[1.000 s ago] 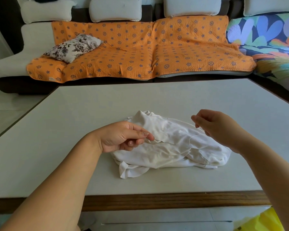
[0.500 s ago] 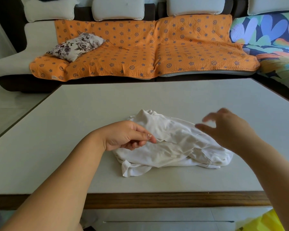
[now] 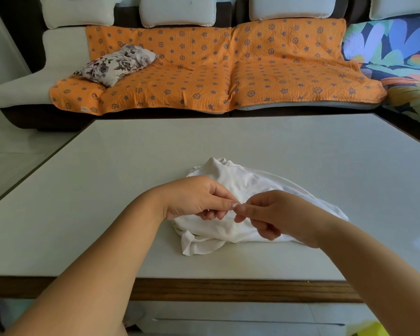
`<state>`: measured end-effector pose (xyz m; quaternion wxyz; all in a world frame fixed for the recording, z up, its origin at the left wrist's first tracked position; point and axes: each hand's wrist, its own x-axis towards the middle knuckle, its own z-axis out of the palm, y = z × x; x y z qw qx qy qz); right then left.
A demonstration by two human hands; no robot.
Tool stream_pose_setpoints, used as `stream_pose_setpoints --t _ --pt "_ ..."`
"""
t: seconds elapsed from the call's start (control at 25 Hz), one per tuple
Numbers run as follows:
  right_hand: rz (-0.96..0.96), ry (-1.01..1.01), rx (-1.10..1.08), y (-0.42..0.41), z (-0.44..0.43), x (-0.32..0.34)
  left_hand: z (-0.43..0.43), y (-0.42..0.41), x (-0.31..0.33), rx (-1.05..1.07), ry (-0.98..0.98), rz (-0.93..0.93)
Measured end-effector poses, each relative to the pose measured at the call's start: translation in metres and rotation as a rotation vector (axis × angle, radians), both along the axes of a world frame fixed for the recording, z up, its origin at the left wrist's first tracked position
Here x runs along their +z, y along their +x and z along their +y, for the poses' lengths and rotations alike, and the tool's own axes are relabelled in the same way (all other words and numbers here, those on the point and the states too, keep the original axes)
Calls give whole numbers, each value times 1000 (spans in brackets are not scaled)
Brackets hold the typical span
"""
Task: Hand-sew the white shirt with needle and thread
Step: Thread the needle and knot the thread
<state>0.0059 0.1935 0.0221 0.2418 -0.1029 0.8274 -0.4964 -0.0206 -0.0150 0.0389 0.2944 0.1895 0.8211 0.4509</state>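
The white shirt (image 3: 254, 184) lies crumpled on the pale table (image 3: 102, 190), near its front edge. My left hand (image 3: 194, 197) pinches a fold of the shirt between thumb and forefinger. My right hand (image 3: 278, 214) is right beside it, fingertips meeting the left ones over the cloth. Its thumb and forefinger pinch a thin pale sliver, the needle (image 3: 238, 204), which is barely visible. No thread can be made out.
The table's wooden front edge (image 3: 228, 289) runs below my forearms. Behind the table stands a sofa with an orange patterned cover (image 3: 204, 76) and a floral pillow (image 3: 117, 64). Something yellow (image 3: 374, 329) shows at the bottom right corner.
My right hand, raised to the right above the shirt before, has come down and left to meet my left fingertips. The left hand has kept its pinch on the fold.
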Motion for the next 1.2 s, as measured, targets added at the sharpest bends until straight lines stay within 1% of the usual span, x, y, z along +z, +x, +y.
stream_pose_setpoints --t 0.16,0.28,0.4,0.52,0.56,0.6,0.68,0.72,0.76,0.8,0.88,0.92,1.0,1.08,1.2 --pt "-95 -31 18 1 4 5 6 1 -4 2 3 -14" --pt "-100 -52 13 4 9 10 7 -2 -8 49 -2 -4" --pt "-64 -144 -75 3 16 9 2 -6 -13 127 -13 -1" --pt "-85 -273 -165 0 24 7 1 -9 -19 247 -70 34" --pt "-89 -298 -186 -1 26 6 2 -9 -20 305 -111 96" --pt "-88 -315 -208 -1 27 6 4 -8 -21 366 -184 218" --pt "-75 -351 -258 -1 28 5 9 -3 -18 480 -371 594" --pt "-61 -372 -286 0 27 4 15 4 -14 519 -398 734" --pt "-40 -391 -314 2 25 4 20 12 -9 520 -359 759" --pt "-15 -410 -342 3 24 4 27 19 -5 477 -277 659" --pt "26 -453 -390 7 19 3 43 36 -6 335 -84 300" --pt "41 -472 -404 9 16 2 51 43 -9 291 6 170" --pt "62 -520 -409 14 10 0 64 52 -19 329 242 42" --pt "86 -549 -417 20 3 -2 74 55 -24 463 501 -62" --pt "175 -481 -433 28 -4 -7 80 53 -24 609 725 -200"
